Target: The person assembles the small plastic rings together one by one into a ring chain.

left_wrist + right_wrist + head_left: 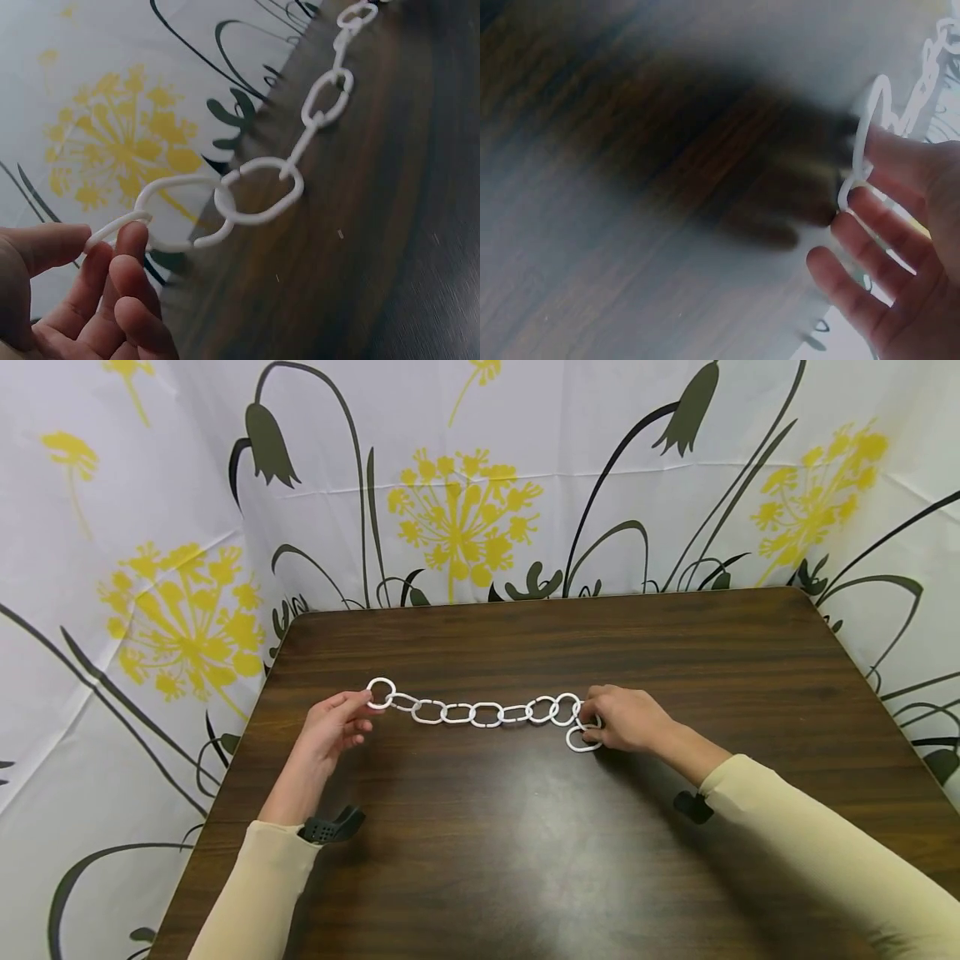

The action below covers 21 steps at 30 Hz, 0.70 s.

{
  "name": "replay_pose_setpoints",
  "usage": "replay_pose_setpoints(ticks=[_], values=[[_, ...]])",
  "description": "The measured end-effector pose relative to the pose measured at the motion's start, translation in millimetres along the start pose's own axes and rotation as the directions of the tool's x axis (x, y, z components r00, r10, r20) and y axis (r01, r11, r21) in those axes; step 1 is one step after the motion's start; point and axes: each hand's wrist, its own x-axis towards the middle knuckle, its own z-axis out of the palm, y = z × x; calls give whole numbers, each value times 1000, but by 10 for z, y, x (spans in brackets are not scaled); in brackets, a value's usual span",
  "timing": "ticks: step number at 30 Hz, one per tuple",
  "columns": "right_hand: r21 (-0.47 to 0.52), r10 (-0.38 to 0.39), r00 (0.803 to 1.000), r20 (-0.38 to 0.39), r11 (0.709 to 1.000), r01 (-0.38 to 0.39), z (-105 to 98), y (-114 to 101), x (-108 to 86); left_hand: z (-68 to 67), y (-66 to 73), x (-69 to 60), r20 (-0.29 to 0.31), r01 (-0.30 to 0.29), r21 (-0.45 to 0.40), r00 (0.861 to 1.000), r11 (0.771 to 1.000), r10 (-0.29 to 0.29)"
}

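Note:
A white plastic chain (472, 714) of several oval links stretches left to right between both hands, over the brown table. My left hand (330, 727) pinches the end link at the left between thumb and fingers. In the left wrist view that link (120, 223) tilts in the fingertips, and the chain runs off toward the upper right. At the other end, my right hand (626, 718) grips a link between thumb and fingers. One more link (573, 747) hangs below those fingertips. The right hand partly hides the links it holds.
The dark wood table (480, 827) has its back edge against a white fabric backdrop (330, 527) printed with yellow flowers and dark stems. Black straps with devices sit at the left wrist (330, 827) and the right wrist (693, 807).

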Motion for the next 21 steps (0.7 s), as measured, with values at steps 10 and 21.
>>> replay_pose_setpoints(ticks=[10, 21], values=[[40, 49, 999, -16, 998, -48, -102, 241, -14, -212, -182, 6, -27, 64, 133, 998, 989, -61], [-30, 180, 981, 74, 983, -179, -256, 547, -40, -314, -336, 69, -134, 19, 428, 990, 904, 43]])
